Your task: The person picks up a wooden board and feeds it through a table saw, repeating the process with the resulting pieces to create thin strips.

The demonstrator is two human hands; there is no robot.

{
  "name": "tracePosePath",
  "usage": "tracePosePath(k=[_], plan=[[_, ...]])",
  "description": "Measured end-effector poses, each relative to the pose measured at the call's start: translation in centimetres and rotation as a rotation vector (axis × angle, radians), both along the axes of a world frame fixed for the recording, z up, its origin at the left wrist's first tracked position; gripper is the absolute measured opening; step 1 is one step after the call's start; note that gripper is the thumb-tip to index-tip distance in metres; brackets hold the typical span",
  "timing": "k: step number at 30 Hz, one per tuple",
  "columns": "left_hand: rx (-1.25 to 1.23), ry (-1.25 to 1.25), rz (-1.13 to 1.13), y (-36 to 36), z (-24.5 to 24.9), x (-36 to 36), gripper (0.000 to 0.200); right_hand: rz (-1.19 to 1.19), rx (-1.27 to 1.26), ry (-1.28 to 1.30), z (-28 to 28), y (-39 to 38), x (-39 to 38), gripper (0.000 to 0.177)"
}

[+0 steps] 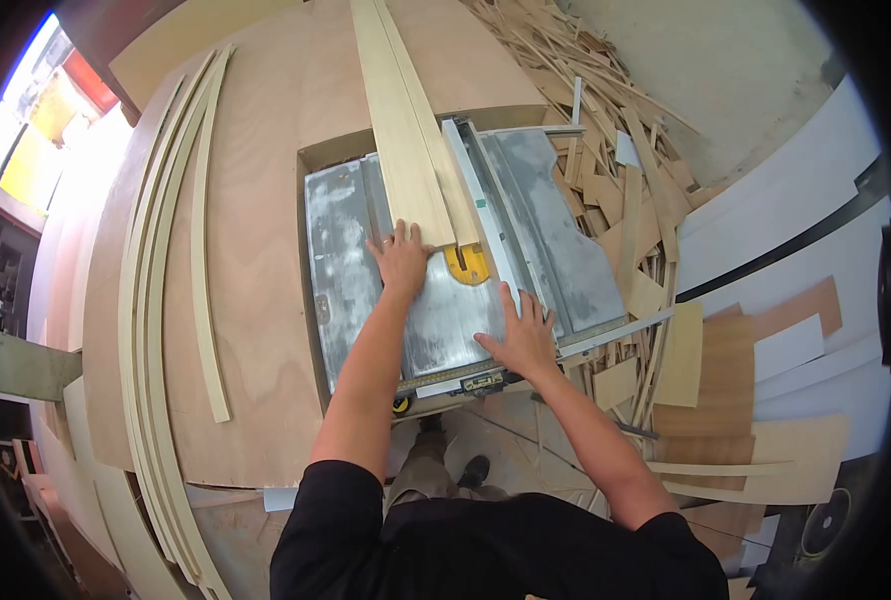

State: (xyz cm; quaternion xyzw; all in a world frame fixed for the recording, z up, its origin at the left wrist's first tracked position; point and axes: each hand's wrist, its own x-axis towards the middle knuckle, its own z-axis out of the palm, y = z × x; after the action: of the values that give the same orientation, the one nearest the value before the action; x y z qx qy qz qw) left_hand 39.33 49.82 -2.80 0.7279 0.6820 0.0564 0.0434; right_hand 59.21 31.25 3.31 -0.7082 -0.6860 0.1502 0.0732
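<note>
A long pale wooden board (403,150) lies on the grey metal top of a table saw (443,335). A lengthwise line divides it from a narrower strip (453,208) on its right. My left hand (401,260) rests at the board's near left corner, fingers spread and fingertips on the wood. At the board's near end is a yellow insert plate (468,266) with a dark slot; I cannot make out the blade. My right hand (525,338) is open over the saw top, thumb and fingers apart, beside the near end of the long metal fence (485,210).
A large plywood sheet (250,300) surrounds the saw, with several long thin strips (155,300) lying on its left. Wood offcuts (605,190) are heaped on the right. White panels (795,170) and a fan (827,522) stand farther right.
</note>
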Motion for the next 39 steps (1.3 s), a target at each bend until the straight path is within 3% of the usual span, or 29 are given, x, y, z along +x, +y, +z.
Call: tracePosePath(k=[6,10,12,14,19,21,24,27,30,35,37,39], plan=[[-0.148,0.070,0.043,12.1,1.0,-0.9,0.059,-0.078,0.121,0.017,-1.5,0.1,0.7,0.090],[-0.262,0.191,0.074,20.4,3.1,-1.0,0.040,-0.108,0.160,0.024,-1.5,0.3,0.6,0.080],[-0.270,0.070,0.041,23.8,4.9,0.3,0.033,-0.101,0.198,0.022,-1.4,0.7,0.5,0.076],[-0.213,-0.128,-0.103,28.9,3.2,2.2,0.036,-0.113,0.177,0.002,-1.3,1.0,0.4,0.076],[-0.137,-0.465,0.092,37.8,-4.3,6.9,0.060,-0.126,0.149,0.000,-0.9,1.6,0.5,0.076],[-0.189,-0.545,0.210,38.9,-4.8,7.7,0.075,-0.126,0.138,-0.016,-0.9,1.8,0.4,0.078],[-0.342,-0.574,0.274,36.4,1.2,6.4,0.094,-0.101,0.125,-0.054,-0.8,2.0,0.4,0.082],[-0.347,-0.484,0.109,37.4,-0.1,4.4,0.078,-0.105,0.110,-0.062,-0.8,2.1,0.3,0.085],[-0.278,-0.667,0.171,38.8,-3.2,4.1,0.064,-0.099,0.107,-0.078,-1.0,2.0,0.3,0.086],[-0.473,-1.470,0.302,35.3,3.0,3.7,0.045,-0.115,0.108,-0.053,-1.4,1.7,0.1,0.085],[-0.522,-1.579,0.354,37.0,3.0,1.8,0.050,-0.113,0.115,-0.038,-1.5,1.5,0.4,0.086],[-0.347,-1.442,0.420,36.5,2.2,-2.7,0.056,-0.103,0.125,-0.015,-1.8,1.3,0.4,0.087]])
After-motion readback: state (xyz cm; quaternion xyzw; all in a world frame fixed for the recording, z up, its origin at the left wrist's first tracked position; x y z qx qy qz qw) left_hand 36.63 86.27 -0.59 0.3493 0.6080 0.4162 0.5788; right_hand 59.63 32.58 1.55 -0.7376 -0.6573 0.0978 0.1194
